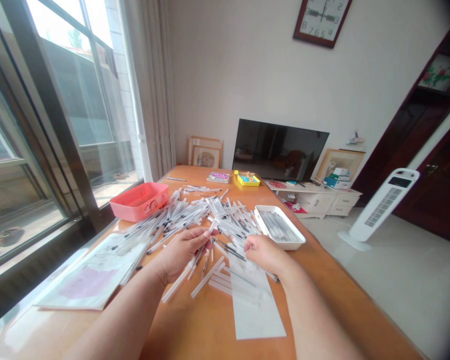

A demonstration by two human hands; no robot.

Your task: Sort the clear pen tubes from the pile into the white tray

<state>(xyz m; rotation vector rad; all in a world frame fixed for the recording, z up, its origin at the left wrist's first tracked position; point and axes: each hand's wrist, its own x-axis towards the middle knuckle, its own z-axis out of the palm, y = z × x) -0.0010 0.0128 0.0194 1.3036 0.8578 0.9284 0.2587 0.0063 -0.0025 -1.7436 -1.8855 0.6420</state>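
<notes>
My left hand is closed, with a clear pen barrel pinched between thumb and fingers. A darker pen part appears under those fingers, partly hidden. To the right, my right hand has its fingers curled together; what they hold, if anything, is hidden. Just left of its fingertips lie dark pen refills. Beyond both hands spreads a heap of clear pen barrels and pens, some with black tips. Several loose white tubes lie nearer me. Beneath my right hand is a white paper sheet.
A red plastic basket stands left of the heap, a white tray of refills right of it. Papers lie at the left edge. A yellow box and a pink booklet sit at the wooden table's far end.
</notes>
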